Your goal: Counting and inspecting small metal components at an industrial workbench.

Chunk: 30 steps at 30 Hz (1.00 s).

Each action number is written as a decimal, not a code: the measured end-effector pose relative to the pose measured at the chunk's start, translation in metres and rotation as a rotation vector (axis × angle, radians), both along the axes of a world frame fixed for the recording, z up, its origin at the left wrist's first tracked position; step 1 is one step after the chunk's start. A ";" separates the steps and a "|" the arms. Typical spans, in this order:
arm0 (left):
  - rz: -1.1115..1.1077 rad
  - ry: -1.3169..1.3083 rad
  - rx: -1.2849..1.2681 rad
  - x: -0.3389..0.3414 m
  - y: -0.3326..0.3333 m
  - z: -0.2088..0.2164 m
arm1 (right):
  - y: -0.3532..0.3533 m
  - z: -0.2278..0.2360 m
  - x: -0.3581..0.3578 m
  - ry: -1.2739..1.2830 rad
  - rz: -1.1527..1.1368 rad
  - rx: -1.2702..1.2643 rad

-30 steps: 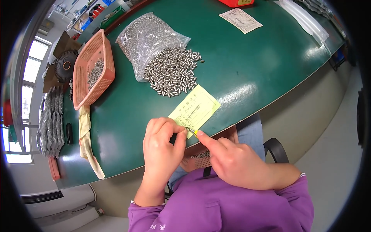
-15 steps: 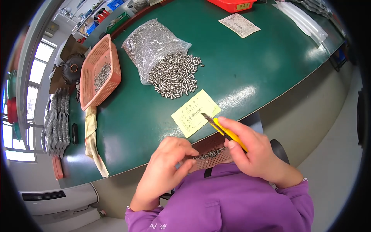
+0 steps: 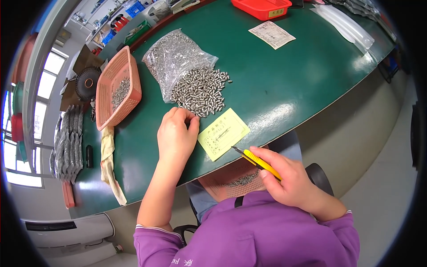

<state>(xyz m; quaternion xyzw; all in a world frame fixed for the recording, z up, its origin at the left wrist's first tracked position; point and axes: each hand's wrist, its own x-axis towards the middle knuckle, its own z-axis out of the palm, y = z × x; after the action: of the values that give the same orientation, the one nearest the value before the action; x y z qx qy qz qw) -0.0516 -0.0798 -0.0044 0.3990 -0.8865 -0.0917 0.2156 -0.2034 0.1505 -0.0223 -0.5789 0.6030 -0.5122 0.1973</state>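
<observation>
My left hand (image 3: 175, 131) is at the near edge of a pile of small silver metal pins (image 3: 201, 91), thumb and fingers drawn together. Whether a pin is between the fingertips is hidden. The pile spills from the mouth of a clear plastic bag (image 3: 167, 53) full of the same pins. In my right hand (image 3: 291, 180) is a yellow utility knife (image 3: 263, 163), its dark blade out and pointing up-left near a yellow paper card (image 3: 223, 133). Below the table edge, a pink perforated basket (image 3: 213, 187) on my lap holds more pins.
At the left stand a pink basket (image 3: 133, 95) with some pins, a cream cloth strip (image 3: 108, 155), a black marker (image 3: 89, 155) and stacked filled bags (image 3: 69, 138). Farther back are a red tray (image 3: 258, 10), a printed paper slip (image 3: 272, 34) and clear plastic sleeves (image 3: 342, 26).
My left hand has moved from above the lap basket up to the near edge of the pin pile. The right hand, still holding the knife, has shifted slightly down.
</observation>
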 end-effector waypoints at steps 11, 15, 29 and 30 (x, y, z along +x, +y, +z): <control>-0.140 0.129 0.033 0.001 -0.007 -0.002 | -0.004 0.000 0.002 0.006 0.009 0.051; -0.135 0.121 0.133 0.002 -0.007 -0.004 | -0.004 -0.002 0.002 0.007 0.004 0.046; -0.252 0.162 -0.082 -0.003 -0.021 -0.002 | 0.000 -0.004 0.001 0.025 0.022 0.061; -0.291 0.138 -0.103 -0.004 -0.024 -0.005 | 0.000 -0.004 0.002 0.024 0.025 0.064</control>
<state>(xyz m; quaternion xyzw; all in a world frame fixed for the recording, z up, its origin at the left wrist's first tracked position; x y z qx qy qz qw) -0.0554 -0.1034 -0.0098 0.2475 -0.9215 -0.1037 0.2806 -0.2017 0.1505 -0.0263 -0.5859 0.6142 -0.4832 0.2147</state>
